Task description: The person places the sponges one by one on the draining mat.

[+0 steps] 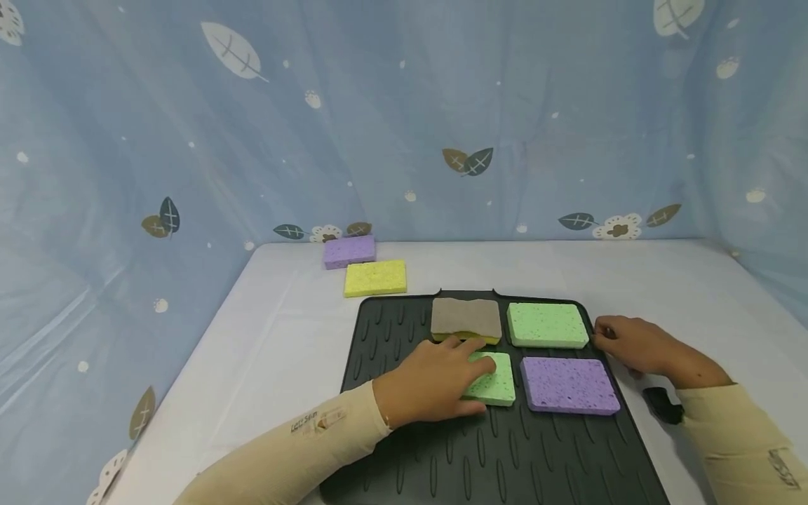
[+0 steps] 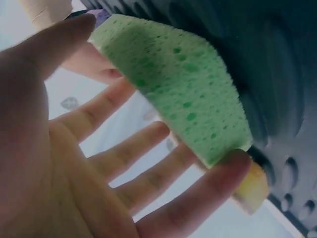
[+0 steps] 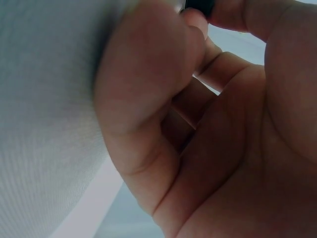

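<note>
My left hand [image 1: 470, 372] lies flat over a green sponge [image 1: 499, 386] on the near-left part of a black ribbed mat [image 1: 391, 337]. In the left wrist view its fingers [image 2: 148, 144] are spread and nearly straight against that green sponge [image 2: 183, 84]. My right hand [image 1: 602, 335] sits at the mat's right edge, with curled fingers [image 3: 148, 74] pinching a dark rim [image 3: 198, 5]. Also on the mat are a tan-topped yellow sponge [image 1: 466, 319], a second green sponge [image 1: 546, 325] and a purple sponge [image 1: 569, 384].
Off the mat, at the back left of the white table [image 1: 663, 280], lie a purple sponge [image 1: 349, 251] and a yellow sponge [image 1: 375, 278]. A small black object [image 1: 663, 405] sits by my right wrist. Blue leaf-print cloth [image 1: 404, 140] walls in the table.
</note>
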Available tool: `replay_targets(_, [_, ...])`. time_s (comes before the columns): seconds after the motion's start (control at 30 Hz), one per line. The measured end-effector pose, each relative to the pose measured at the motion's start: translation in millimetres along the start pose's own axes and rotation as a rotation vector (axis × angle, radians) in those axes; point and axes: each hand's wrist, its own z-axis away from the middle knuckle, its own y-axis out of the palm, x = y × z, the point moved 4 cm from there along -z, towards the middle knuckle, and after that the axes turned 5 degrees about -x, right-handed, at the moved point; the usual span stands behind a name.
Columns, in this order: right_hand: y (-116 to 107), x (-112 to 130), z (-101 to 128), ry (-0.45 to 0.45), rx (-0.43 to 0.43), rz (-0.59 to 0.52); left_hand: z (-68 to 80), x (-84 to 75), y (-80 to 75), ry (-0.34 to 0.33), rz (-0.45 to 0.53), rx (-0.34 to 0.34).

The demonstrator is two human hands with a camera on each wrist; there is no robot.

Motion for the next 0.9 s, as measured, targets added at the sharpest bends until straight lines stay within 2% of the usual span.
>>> replay_targets(0.07, [1.3, -1.0, 0.0, 0.009, 0.008, -0.004, 1.5, 0.5, -1.3, -0.013, 0.022, 0.010])
replay_targets(0.13, [1.9, -1.4, -0.1, 0.010, 0.009, -0.004, 3.2, 1.2, -4.7, -0.015, 0.026, -0.015])
replay_targets(0.33, [0.6, -0.5, -0.9, 0.000, -0.010, 0.015, 8.0, 3.5, -23.1, -0.018, -0.048, -0.212])
replay_targets(0.47, [1.3, -0.2, 0.4, 0.012, 0.011, 0.002, 9.8, 8.4, -30.3, -0.044, -0.047, -0.280])
replay_targets(0.7, [2.2, 0.8, -1.0, -0.004, -0.002, 0.006, 11.1, 30.2, -35.3, -0.079, -0.031, -0.457])
replay_targets(0.8, [1.9, 0.5, -0.9, 0.002, 0.006, 0.001, 10.2, 44.1, -32.8, -0.099, -0.042, -0.461])
replay_targets(0.9, [1.2, -0.6, -0.2, 0.010, 0.008, 0.002, 8.5, 58.3, -28.7, -0.129, -0.046, -0.406])
